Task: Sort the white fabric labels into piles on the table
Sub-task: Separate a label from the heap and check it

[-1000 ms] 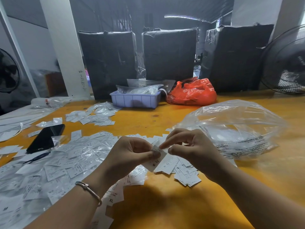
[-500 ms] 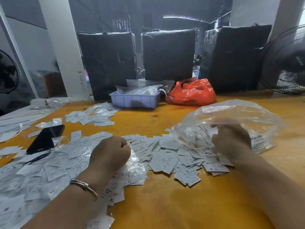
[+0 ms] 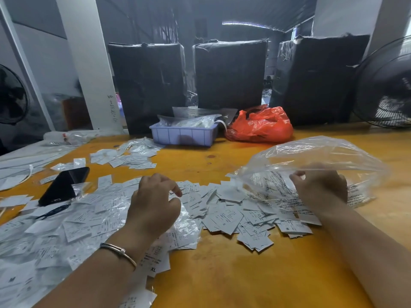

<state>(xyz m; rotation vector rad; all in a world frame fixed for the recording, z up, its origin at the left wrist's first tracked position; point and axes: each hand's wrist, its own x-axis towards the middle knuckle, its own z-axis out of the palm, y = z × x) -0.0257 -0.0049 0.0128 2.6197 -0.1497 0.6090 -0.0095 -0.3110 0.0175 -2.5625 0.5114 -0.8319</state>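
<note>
White fabric labels [image 3: 224,215] with printed size letters lie in a loose heap on the yellow table [image 3: 233,274] between my hands. A wider spread of labels [image 3: 55,232], some under clear film, covers the left side. My left hand [image 3: 155,203] hovers just over the heap, fingers loosely curled, with nothing seen in it. Half covered by the plastic, my right hand [image 3: 320,187] grips a clear plastic bag [image 3: 311,156] raised over the heap's right end. A smaller label pile [image 3: 124,157] lies farther back on the left.
A black phone [image 3: 64,185] lies among the left labels. A lavender tray [image 3: 182,134] and an orange plastic bag [image 3: 260,125] sit at the back centre, before three black wrapped boxes [image 3: 229,72]. A fan [image 3: 387,85] stands at the right.
My hands, which pinched one label together, have separated. The left went down over the heap and loosened its fingers. The right went to the clear bag and lifted it.
</note>
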